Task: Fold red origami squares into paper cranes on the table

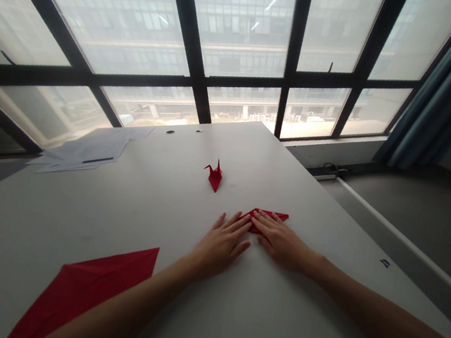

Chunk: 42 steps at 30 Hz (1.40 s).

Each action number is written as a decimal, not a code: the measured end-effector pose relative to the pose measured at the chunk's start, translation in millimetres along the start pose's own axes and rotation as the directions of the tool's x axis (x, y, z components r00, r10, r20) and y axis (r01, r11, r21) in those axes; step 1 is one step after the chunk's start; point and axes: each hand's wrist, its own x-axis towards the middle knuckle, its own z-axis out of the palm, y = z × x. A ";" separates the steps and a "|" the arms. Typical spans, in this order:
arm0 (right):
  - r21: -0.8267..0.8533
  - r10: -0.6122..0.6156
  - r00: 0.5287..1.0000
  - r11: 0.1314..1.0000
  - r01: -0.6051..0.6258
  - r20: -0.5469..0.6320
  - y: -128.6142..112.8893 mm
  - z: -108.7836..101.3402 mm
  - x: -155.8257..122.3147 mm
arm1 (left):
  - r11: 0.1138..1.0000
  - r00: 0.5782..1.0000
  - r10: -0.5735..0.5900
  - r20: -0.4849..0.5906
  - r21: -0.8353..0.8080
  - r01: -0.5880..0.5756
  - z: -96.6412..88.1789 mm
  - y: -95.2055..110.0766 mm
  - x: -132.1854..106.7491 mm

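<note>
Fingers [267, 222] of L hand [218, 247] & R hand [285, 245] lie flat/open atop folded red paper [284, 217], twd tabletop's [293, 314] R edge, windows [242, 28] beyond.

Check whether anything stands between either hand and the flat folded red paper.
Nothing visible does: fingers of the left hand and right hand lie on the flat folded red paper. The red paper crane stands beyond, apart from both hands, and the larger red sheet lies off to the left; neither is in the way.

Both hands [221, 246] [285, 246] palm-down, close together
</note>
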 end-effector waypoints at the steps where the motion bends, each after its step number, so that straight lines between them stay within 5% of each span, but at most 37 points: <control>1: 0.026 -0.016 1.000 1.000 0.015 0.021 -0.9 0.6 -0.1 | 1.000 1.000 -0.005 -0.020 -0.014 0.005 0.1 -0.3 0.1; 12: 0.021 -0.017 1.000 1.000 0.017 -0.004 -1.4 -4.5 -1.1 | 0.995 0.972 -0.038 -0.231 -0.098 0.016 -5.0 1.2 2.8; 23: -0.024 0.008 0.998 1.000 -0.009 -0.057 -19.1 -22.8 -2.0 | 0.969 0.927 -0.219 -0.304 0.039 0.242 -2.5 2.3 -1.6; 30: 0.008 0.023 0.996 1.000 -0.022 -0.085 -22.8 -21.8 -2.2 | 0.999 0.982 -0.043 -0.183 -0.029 0.039 -13.9 14.6 -0.2; 42: 0.118 -0.083 0.996 0.989 0.086 -0.029 -12.6 -26.6 -1.9 | 0.992 0.987 -0.120 -0.103 -0.060 0.114 -10.0 7.1 0.6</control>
